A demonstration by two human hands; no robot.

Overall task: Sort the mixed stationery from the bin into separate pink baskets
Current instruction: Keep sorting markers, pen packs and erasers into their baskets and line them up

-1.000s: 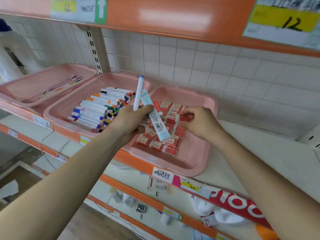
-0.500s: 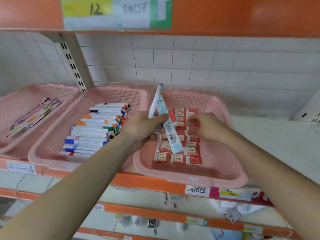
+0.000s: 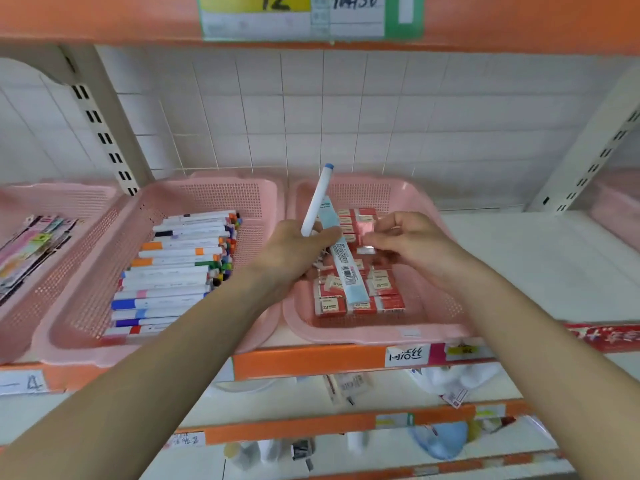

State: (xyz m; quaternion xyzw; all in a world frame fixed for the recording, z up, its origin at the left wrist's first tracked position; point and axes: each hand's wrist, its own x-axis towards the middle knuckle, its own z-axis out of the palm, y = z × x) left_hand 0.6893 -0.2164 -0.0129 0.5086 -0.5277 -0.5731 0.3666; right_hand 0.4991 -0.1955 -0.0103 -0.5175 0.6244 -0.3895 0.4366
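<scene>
**Stationery sorting in progress**

The left hand (image 3: 294,251) grips a white pen (image 3: 317,199) and blue packet (image 3: 346,268); the right hand (image 3: 412,244) pinches a red eraser (image 3: 365,230) above the pink basket (image 3: 381,336) of erasers (image 3: 329,304). Markers (image 3: 173,271) fill the neighbouring basket (image 3: 86,355).

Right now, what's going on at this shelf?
A person is sorting stationery. The left hand grips a white marker and a pale blue packet above the right-hand pink basket, which holds red boxes. The right hand pinches one small red box over that basket, though it is blurred. The middle basket holds rows of markers; the left basket holds flat packets.
</scene>
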